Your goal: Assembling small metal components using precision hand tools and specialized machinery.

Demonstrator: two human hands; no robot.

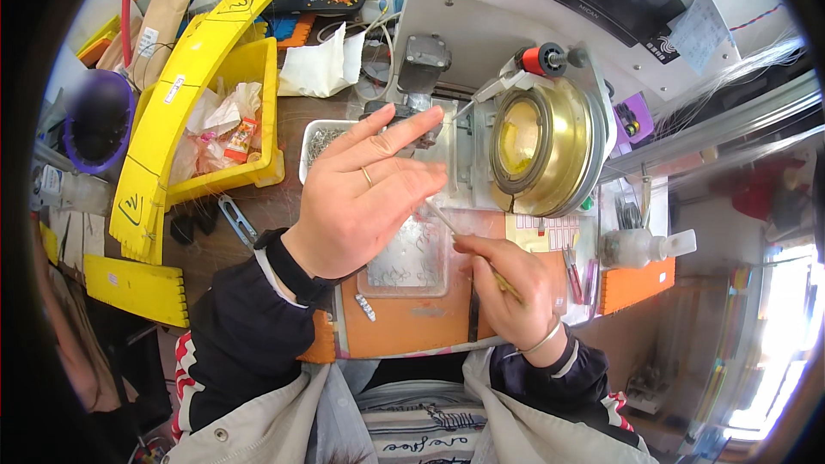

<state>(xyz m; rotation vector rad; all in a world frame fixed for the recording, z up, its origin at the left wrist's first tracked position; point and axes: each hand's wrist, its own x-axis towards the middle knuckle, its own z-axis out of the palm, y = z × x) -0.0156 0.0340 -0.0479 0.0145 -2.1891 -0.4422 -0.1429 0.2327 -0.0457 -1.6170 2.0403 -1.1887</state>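
Note:
My left hand [365, 185] hovers above a shallow clear tray [367, 279], with small thin hook-like metal pieces on its bottom. Two of its fingers stretch out apart. The other fingertips come together, slightly blurred, and whatever is between them is hidden. My right hand [513, 285] is closed around a slim rod-like tool [443, 217], whose far end points up to the left hand's fingertips. Just beyond my left hand is a white container [307, 155] of small metal pieces. A dark clamp-like machine part [425, 125] stands close to my left fingertips.
Right of my hands stands a brass-coloured wheel [522, 150] below a red spool [543, 60]. At left are a yellow bin [271, 155] and long yellow notched boards [185, 112]. Tweezers [573, 275] and a clear bottle [632, 247] lie at right; blue-handled snips [236, 219] lie left.

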